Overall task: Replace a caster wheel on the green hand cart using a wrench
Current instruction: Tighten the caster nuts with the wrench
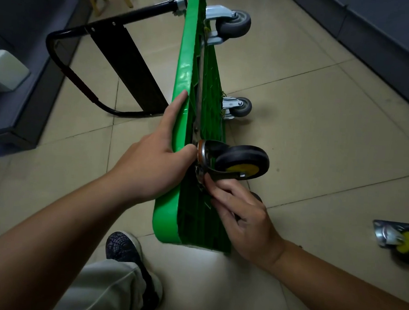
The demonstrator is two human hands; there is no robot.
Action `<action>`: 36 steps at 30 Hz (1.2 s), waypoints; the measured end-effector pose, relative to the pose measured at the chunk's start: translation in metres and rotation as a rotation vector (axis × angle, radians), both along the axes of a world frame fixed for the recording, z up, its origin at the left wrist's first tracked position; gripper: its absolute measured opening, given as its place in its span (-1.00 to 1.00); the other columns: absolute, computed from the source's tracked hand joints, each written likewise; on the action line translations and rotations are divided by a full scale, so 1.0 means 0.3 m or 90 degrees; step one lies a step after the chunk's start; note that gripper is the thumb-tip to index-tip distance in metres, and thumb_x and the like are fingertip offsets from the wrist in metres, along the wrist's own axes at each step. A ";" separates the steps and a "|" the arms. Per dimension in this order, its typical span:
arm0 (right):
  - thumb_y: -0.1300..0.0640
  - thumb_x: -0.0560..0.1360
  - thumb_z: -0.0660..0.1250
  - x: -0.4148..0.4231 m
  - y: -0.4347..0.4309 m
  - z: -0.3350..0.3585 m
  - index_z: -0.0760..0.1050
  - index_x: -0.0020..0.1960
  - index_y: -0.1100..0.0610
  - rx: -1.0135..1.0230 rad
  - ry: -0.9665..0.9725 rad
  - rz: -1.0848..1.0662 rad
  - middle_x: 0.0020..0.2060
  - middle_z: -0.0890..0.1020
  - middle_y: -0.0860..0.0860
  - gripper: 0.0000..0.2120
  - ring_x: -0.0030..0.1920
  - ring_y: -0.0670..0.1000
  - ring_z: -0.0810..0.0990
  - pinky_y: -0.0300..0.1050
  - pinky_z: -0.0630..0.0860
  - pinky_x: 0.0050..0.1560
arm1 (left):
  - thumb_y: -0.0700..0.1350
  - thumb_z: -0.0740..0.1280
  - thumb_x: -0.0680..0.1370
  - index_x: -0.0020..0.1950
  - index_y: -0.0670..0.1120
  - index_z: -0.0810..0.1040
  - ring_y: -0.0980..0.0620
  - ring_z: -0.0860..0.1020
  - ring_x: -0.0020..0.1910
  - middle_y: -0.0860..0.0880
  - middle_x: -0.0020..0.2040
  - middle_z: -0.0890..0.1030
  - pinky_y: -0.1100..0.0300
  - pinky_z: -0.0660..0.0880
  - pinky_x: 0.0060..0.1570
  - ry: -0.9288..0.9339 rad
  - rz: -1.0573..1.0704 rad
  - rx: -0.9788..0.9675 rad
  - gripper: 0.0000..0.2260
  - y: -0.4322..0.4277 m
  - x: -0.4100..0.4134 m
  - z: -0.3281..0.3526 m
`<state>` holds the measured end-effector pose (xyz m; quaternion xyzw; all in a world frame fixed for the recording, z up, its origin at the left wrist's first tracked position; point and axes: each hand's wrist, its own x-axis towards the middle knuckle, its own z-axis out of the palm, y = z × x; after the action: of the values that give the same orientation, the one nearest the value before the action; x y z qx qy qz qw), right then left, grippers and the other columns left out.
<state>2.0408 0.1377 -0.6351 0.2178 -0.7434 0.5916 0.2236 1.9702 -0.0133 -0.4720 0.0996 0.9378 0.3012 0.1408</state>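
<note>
Cart (192, 58), green, on edge mid-frame: left hand (155, 156) grips rim, right hand (242, 217) curled round dark tool (256, 197) at caster (242, 162).

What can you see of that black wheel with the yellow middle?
The black caster wheel has a rubbery-looking tyre, yellow hub, dark metal fork and rusty-brown plate. It juts sideways from the underside of the green hand cart, which stands on edge. The right hand touches its fork; the left hand, its plate.
</note>
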 end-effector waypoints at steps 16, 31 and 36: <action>0.24 0.57 0.37 0.112 -0.065 0.214 0.56 0.36 0.19 -0.299 -0.371 0.099 -0.15 0.71 -0.16 -0.65 -0.17 -0.20 0.67 -0.28 0.58 -0.11 | 0.18 0.14 0.41 0.47 0.58 -0.21 -0.18 0.65 -0.07 -0.12 0.23 0.57 -0.18 0.61 0.04 0.016 0.018 -0.053 -0.24 0.019 0.011 0.011; 0.33 0.63 0.28 0.076 -0.014 0.057 0.42 0.48 0.21 -0.030 -0.091 -0.072 0.05 0.58 0.02 -0.57 0.03 -0.02 0.59 -0.28 0.47 0.07 | 0.16 0.19 0.43 0.48 0.60 -0.16 -0.17 0.68 -0.08 -0.11 0.23 0.61 -0.19 0.63 0.02 0.001 0.006 0.001 -0.23 0.019 0.002 0.006; 0.41 0.61 0.27 0.014 -0.028 0.021 0.42 0.45 0.32 0.007 -0.035 -0.038 0.14 0.60 0.16 -0.59 0.19 0.08 0.60 -0.12 0.52 0.23 | 0.16 0.19 0.43 0.48 0.60 -0.17 -0.15 0.68 -0.09 -0.08 0.25 0.59 -0.17 0.63 0.01 0.003 0.005 -0.007 -0.24 0.009 0.005 0.007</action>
<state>2.0450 0.1293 -0.6289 0.1801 -0.7587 0.5863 0.2195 1.9718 -0.0104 -0.4700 0.0957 0.9402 0.2963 0.1383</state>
